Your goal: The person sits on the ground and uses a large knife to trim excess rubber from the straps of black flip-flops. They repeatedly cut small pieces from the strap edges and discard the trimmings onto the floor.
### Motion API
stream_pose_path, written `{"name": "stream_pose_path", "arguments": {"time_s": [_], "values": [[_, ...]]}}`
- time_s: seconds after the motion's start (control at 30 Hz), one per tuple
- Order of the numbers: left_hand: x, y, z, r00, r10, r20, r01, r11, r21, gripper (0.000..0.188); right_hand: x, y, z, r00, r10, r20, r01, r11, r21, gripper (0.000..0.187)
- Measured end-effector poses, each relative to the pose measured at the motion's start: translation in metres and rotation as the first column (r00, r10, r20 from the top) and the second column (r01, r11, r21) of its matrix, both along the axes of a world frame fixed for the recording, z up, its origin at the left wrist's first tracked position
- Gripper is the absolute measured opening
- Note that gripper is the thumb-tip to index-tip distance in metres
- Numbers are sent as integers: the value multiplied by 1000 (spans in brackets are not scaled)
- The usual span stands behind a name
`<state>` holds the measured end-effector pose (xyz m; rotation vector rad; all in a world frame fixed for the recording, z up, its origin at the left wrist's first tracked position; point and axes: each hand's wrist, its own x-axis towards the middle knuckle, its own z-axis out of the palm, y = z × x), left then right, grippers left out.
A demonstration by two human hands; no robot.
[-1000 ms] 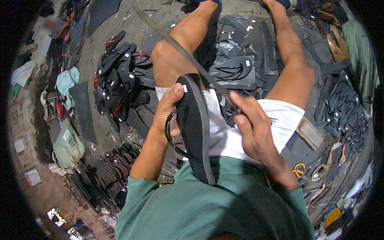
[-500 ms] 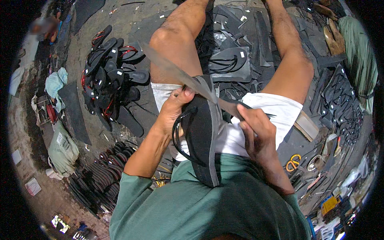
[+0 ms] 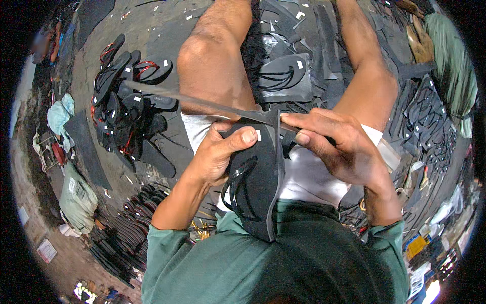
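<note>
A black flip-flop (image 3: 260,177) with a shiny black strap lies against my lap and shirt, tilted lengthwise. My left hand (image 3: 212,159) grips it at its left side, thumb pressed flat on the footbed beside a small white label. Closed around the handle end of a long knife (image 3: 197,103) is my right hand (image 3: 341,144), to the right of the sole. The grey blade reaches left across the sole's far end and past my left knee. A grey rubber rim (image 3: 279,167) runs down the sole's right edge. The knife's handle is mostly hidden by my fingers.
Another flip-flop (image 3: 283,73) lies between my legs amid rubber scraps. A heap of flip-flops (image 3: 119,96), some with red straps, sits at the left. Stacked soles (image 3: 124,230) stand near my left elbow. More dark straps or sandals (image 3: 430,119) are piled at the right.
My right hand has moved farther out, and the blade has swung to a flatter angle at the sole's far end. My left thumb has shifted from the edge onto the footbed.
</note>
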<state>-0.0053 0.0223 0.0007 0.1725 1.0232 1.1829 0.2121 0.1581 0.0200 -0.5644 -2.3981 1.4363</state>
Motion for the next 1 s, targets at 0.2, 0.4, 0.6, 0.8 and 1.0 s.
{"name": "stream_pose_path", "arguments": {"time_s": [0.2, 0.4, 0.6, 0.8, 1.0], "values": [[-1, 3, 5, 996, -68, 50, 70, 997, -34, 38, -6, 27, 8, 988, 150, 35, -144, 980, -137, 36], [16, 16, 24, 968, -250, -22, 249, 967, -54, 31, -17, 18, -30, 998, -41, -40, 41, 999, 11, 41], [-25, 19, 54, 828, 413, -379, -278, 890, 362, 27, -8, 12, -4, 842, -530, 98, 451, 593, -668, 49], [-7, -2, 29, 788, 574, -222, -526, 816, 240, 28, 31, -37, -29, 758, -648, 70, 556, 587, -589, 55], [26, 12, 7, 718, 437, 541, -592, 792, 146, 35, 37, -93, -34, 850, -471, -234, 497, 865, 62, 40]]}}
